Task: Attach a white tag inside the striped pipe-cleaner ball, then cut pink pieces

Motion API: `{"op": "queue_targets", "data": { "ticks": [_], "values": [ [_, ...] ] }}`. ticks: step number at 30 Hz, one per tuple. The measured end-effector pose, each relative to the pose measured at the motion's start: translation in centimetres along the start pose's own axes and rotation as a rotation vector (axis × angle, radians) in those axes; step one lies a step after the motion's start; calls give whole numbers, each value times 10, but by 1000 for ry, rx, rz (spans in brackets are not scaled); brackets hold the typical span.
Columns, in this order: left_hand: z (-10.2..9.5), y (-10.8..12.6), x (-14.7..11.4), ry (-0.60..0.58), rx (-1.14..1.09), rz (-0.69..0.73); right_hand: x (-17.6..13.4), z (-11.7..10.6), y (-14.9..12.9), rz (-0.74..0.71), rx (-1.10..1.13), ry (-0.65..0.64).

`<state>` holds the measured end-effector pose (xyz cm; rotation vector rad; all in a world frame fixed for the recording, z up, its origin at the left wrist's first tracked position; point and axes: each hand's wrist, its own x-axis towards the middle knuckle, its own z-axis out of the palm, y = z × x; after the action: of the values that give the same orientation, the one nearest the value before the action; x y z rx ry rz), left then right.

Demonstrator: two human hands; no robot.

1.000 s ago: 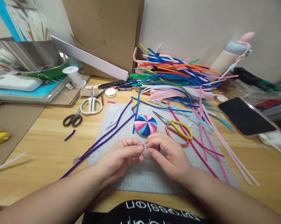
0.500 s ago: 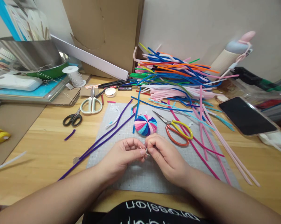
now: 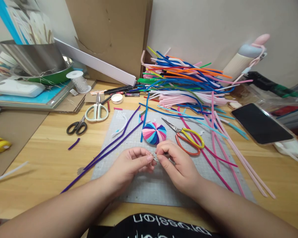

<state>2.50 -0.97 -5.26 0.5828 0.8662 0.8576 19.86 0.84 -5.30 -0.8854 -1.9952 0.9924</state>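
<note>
Silvery wiry piece, lower centre: left hand fingers clamp it, probably for steadiness, while right hand fingers pinch its end.

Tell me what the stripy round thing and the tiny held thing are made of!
Stripy round thing: probably fuzzy chenille stems, from its matte, soft-edged bands. Tiny held thing: maybe shiny metal, from its thin, wiry strands; too small to be sure.

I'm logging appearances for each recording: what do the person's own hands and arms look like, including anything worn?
The left hand and right hand wear no gloves; no sleeve, watch or bracelet shows on the left forearm or right forearm. A black garment with white lettering shows at the bottom edge.
</note>
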Motion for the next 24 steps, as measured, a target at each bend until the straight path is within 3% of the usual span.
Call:
{"op": "queue_targets", "data": {
  "ticks": [6,16,24],
  "values": [
    [-3,1,1,17,143,43,0,-2,-1,-37,12,10],
    [7,5,-8,96,568,263,-3,0,-2,93,129,-38],
    [5,4,-7,128,647,310,-1,0,-3,95,171,-40]
  ]
}}
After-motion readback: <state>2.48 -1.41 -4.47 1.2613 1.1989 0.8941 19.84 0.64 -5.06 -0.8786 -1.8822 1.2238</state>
